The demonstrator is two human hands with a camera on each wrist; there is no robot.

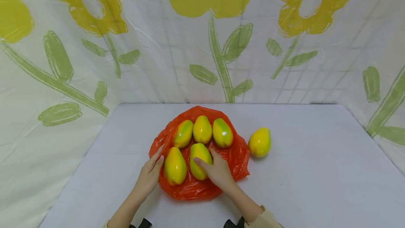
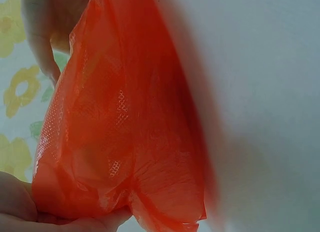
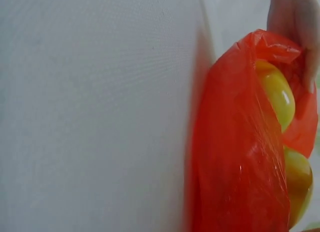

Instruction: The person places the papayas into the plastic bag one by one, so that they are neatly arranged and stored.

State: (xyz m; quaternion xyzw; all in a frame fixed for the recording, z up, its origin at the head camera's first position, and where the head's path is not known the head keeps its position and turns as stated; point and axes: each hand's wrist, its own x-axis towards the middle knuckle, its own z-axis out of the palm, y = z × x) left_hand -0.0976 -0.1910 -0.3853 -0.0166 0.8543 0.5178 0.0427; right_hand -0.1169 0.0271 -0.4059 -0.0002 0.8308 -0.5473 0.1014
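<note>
A red plastic bag (image 1: 194, 192) lies spread on the table with its mouth up and several yellow-green papayas (image 1: 202, 129) in it. My left hand (image 1: 151, 171) holds the bag's left rim, its thumb beside the front left papaya (image 1: 175, 166). In the left wrist view, the fingers (image 2: 100, 222) lie along the outside of the bag (image 2: 115, 117). My right hand (image 1: 218, 171) grips the front right papaya (image 1: 198, 154), thumb on its near side and fingers on its right. The right wrist view shows papayas (image 3: 297, 184) above the bag's edge.
One more papaya (image 1: 260, 142) lies on the white table (image 1: 316, 171), just right of the bag. Behind the table and along its sides hangs a pale cloth (image 1: 152, 66) with yellow flowers.
</note>
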